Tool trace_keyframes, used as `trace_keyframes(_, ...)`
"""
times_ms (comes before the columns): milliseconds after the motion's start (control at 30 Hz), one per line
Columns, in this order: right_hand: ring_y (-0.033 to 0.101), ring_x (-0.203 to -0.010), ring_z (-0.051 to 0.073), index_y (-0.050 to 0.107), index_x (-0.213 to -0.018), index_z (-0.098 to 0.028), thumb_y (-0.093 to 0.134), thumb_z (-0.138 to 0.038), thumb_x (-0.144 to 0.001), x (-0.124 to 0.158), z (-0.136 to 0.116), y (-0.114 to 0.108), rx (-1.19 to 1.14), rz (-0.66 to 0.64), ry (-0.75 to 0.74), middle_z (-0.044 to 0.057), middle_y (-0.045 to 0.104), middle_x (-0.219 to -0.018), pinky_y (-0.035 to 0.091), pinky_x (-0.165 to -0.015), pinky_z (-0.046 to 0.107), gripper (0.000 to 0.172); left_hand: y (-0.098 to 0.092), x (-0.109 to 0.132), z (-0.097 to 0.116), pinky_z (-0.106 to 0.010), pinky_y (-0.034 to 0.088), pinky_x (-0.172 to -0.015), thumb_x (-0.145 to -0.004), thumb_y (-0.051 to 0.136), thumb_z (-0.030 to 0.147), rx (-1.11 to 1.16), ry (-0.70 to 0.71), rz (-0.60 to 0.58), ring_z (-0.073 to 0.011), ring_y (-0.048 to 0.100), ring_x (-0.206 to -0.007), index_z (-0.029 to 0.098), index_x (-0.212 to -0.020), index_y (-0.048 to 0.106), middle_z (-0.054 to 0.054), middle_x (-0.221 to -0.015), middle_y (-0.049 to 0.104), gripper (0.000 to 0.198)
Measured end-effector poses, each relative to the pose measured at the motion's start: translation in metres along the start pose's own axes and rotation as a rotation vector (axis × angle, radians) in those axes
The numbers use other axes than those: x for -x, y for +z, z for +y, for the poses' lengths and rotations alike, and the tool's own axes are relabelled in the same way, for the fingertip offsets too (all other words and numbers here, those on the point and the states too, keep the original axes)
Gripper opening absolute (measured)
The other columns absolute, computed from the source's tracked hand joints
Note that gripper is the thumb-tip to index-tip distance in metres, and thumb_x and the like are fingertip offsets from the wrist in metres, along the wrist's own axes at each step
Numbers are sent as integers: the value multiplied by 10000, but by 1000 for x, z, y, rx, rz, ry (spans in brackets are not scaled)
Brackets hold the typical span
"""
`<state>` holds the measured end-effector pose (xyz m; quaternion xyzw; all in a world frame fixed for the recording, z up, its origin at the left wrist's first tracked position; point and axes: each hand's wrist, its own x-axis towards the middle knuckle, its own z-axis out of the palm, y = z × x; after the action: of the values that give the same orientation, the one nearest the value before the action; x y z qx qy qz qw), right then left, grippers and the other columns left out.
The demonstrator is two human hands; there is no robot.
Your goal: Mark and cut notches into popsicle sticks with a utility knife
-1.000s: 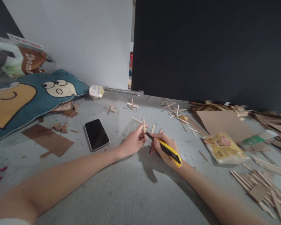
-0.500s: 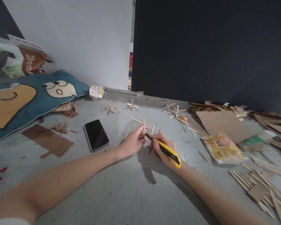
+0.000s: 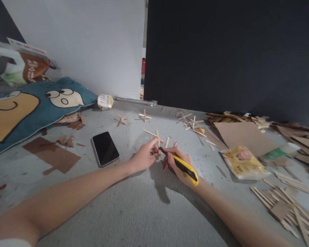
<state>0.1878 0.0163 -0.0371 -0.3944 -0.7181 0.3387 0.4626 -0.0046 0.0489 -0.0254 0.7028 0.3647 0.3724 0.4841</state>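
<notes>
Between the thumb and fingers of my left hand (image 3: 145, 156) a thin wooden stick (image 3: 158, 134) stands tilted, its far end pointing away from me. My right hand (image 3: 179, 159) grips a yellow and black utility knife (image 3: 185, 167), its black tip against the near part of that stick. The blade itself is too small to make out. Just beyond my hands lie two loose wooden sticks, one to the left (image 3: 149, 132) and a shorter one to the right (image 3: 167, 142). My right fingers partly hide the contact point.
Crossed-stick pieces (image 3: 145, 116) stand farther back. A phone (image 3: 105, 148) and brown cardboard (image 3: 53, 154) lie left, near a blue pillow (image 3: 46, 113). To the right are a yellow packet (image 3: 244, 163), a green-white tube (image 3: 280, 152) and a stick pile (image 3: 285, 209). A dark panel (image 3: 229, 55) rises behind.
The whole view has shifted very slightly. Both hands, the stick and the knife keep nearly the same positions.
</notes>
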Motion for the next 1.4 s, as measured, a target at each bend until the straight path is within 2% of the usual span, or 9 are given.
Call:
trace_keyframes(200, 680, -547, 138, 648, -1134, -223, 502, -482, -1052, -1, 10, 2, -16, 3, 24, 3, 700, -693, 531, -538, 230, 309, 1, -2, -1, -249, 481, -603, -879, 680, 275, 122, -59, -13, -136, 605, -633, 222, -1189, 487, 26, -772, 620, 370)
trace_keyframes(400, 664, -539, 131, 633, -1126, -222, 483, -492, -1058, -2, 3, -2, 5, -30, -19, -14, 683, -651, 514, -543, 228, 316, -1, 0, 5, -255, 473, -630, -926, 628, 271, 14, 31, -25, -121, 555, -621, 215, -1200, 521, 35, -744, 563, 300)
trace_keyframes(533, 666, -536, 136, 619, -1121, -217, 455, -499, -1063, -3, -3, -3, 30, -38, -21, -14, 682, -633, 511, -540, 228, 331, 1, -1, -1, -245, 474, -594, -898, 610, 207, 24, 5, -20, -123, 565, -605, 218, -1211, 500, 42, -739, 561, 332)
trace_keyframes(767, 661, -514, 118, 631, -1143, -215, 479, -397, -1051, -2, 0, 1, 170, -5, -98, -2, 716, -682, 502, -538, 203, 254, 4, -2, -1, -224, 464, -529, -842, 654, 203, 146, -89, 38, -125, 592, -584, 222, -1158, 477, 17, -789, 635, 363)
trace_keyframes(1000, 700, -535, 109, 658, -1143, -217, 475, -281, -1026, -5, -16, 1, 214, 15, -165, -11, 734, -697, 542, -586, 187, 227, 4, -1, 5, -229, 453, -519, -936, 598, 290, 112, -108, 38, -121, 583, -513, 190, -1264, 443, -8, -767, 686, 377)
trace_keyframes(1167, 690, -501, 107, 662, -1134, -208, 495, -318, -1037, 0, -17, 0, 209, 62, -178, -13, 724, -655, 534, -542, 177, 223, 5, 1, 6, -223, 461, -521, -976, 580, 384, 41, -79, 61, -116, 585, -518, 192, -1250, 480, -15, -786, 689, 349)
trace_keyframes(1400, 660, -420, 118, 693, -1053, -195, 502, -433, -1053, 0, -26, 0, 216, 224, -73, -28, 680, -549, 514, -470, 182, 306, 7, 5, 13, -198, 449, -395, -1014, 503, 313, -25, -123, 62, -102, 582, -412, 228, -1362, 478, 32, -771, 622, 359)
